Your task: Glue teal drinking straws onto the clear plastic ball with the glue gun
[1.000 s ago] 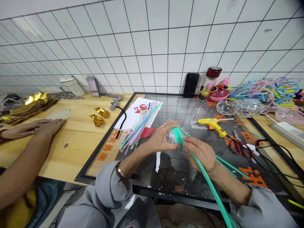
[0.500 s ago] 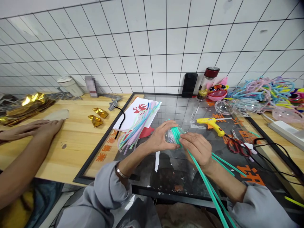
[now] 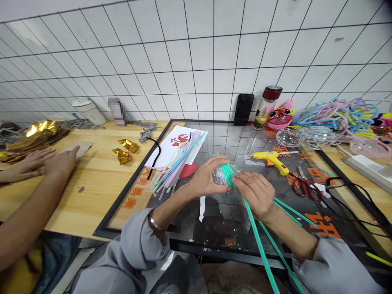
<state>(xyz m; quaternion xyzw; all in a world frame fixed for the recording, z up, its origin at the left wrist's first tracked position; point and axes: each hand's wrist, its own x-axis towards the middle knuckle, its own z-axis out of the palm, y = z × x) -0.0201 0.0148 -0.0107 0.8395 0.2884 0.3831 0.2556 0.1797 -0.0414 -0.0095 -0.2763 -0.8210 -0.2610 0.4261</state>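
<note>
A clear plastic ball (image 3: 218, 175) sits in the curve of my left hand (image 3: 206, 176), its thumb below and fingers above. Bands of green pipe cleaner (image 3: 227, 173) run side by side around the ball's right part. My right hand (image 3: 256, 192) pinches the green strands at the ball's right edge, fingertips against them. Long green tails hang from under this hand towards the lower right, and shorter ends (image 3: 295, 210) stick out beyond the wrist. Part of the ball is hidden behind my fingers.
To the right are a yellow glue gun (image 3: 271, 158), red-handled scissors (image 3: 308, 188), cables and a power strip (image 3: 370, 171). Pastel pipe cleaners (image 3: 183, 163) lie on white paper at left. Beyond, another person's hands (image 3: 58, 163) rest near gold foil pieces (image 3: 122, 155). A glass bottle (image 3: 267, 108) stands behind.
The hanging green tails have swung apart, one shifting left. My hands stay almost in place around the ball. The other person's hands have moved apart slightly on the wooden table.
</note>
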